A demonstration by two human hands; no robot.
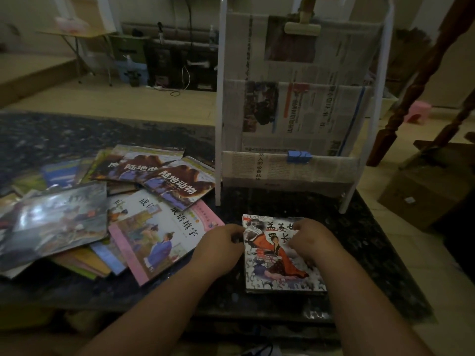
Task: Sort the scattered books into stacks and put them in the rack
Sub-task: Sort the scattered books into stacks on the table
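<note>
Book [279, 268] held on worktop [365, 242]
Left edge was pinched by left hand [221, 244]; right hand [311, 237] grip was indeterminable.

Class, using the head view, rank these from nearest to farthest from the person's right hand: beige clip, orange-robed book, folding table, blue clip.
1. orange-robed book: under the right hand, touching it.
2. blue clip: behind the book, on the lowest pocket of the rack.
3. beige clip: at the top of the rack.
4. folding table: across the room, far left.
</note>
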